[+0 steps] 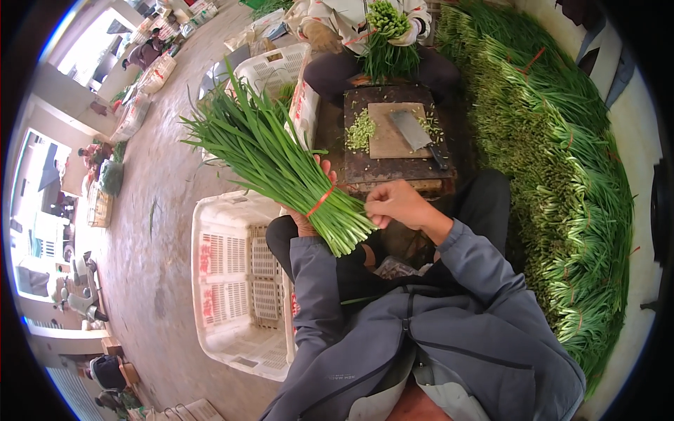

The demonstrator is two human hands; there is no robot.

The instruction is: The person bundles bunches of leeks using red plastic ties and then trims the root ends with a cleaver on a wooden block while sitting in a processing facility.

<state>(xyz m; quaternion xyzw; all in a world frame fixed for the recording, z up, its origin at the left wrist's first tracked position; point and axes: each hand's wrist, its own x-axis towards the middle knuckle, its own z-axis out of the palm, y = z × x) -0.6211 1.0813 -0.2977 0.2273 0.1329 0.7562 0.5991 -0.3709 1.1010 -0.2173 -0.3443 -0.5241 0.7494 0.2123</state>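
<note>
My left hand [324, 165], mostly hidden behind a bundle of long green chives [260, 147], grips it around its lower half. The bundle lies diagonally, leafy tops to upper left and pale stem ends to lower right, with an orange band [320, 201] around it. My right hand [395, 208] is pinched at the right edge of the stem ends; what sits between its fingertips is hard to make out. Just beyond, a cleaver [411, 131] lies on a cutting board [382, 144] on a dark block [393, 180], beside chopped pale stem bits [359, 131].
Across the block a co-worker [330, 67] holds another bundle [386, 35]. A white crate [210, 309] stands at my left, another [270, 67] farther forward. Piled chive bundles [576, 210] line my right along a wall. Other people [151, 49] work across the concrete floor [140, 238].
</note>
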